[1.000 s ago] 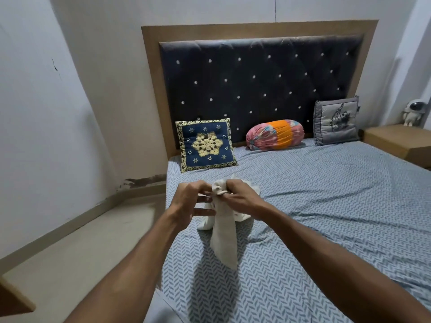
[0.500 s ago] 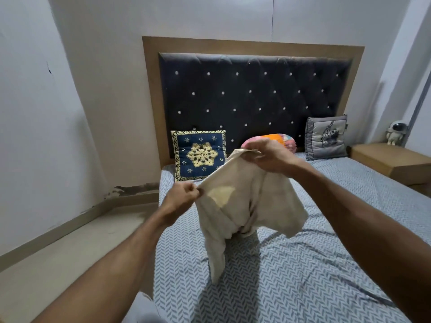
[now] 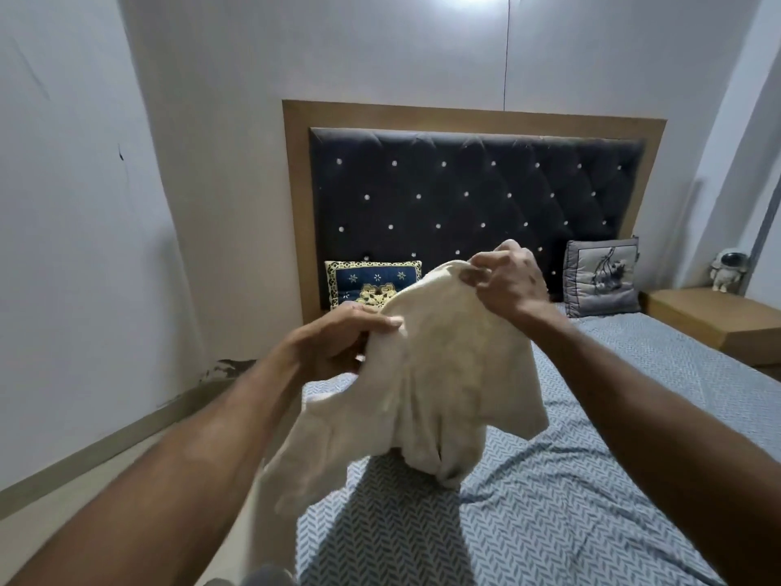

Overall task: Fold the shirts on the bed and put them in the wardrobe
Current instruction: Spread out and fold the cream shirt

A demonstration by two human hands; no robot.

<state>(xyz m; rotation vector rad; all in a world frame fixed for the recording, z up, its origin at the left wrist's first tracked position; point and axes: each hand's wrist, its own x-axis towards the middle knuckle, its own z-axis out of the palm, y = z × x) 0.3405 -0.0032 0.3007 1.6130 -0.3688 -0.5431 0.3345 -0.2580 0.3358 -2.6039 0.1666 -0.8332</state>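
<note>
Cream shirt pinched by left hand and right hand; spread it flat at bed edge before folding.

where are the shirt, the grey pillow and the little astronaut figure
shirt (image 3: 448, 374), head view, middle of the hanging cream cloth
grey pillow (image 3: 600, 277), head view, its printed front face
astronaut figure (image 3: 726, 269), head view, its white body

We hold a shirt above the bed

Our left hand grips its left edge, our right hand its top; two cushions lean on the headboard behind; a bedside table stands right.
</note>
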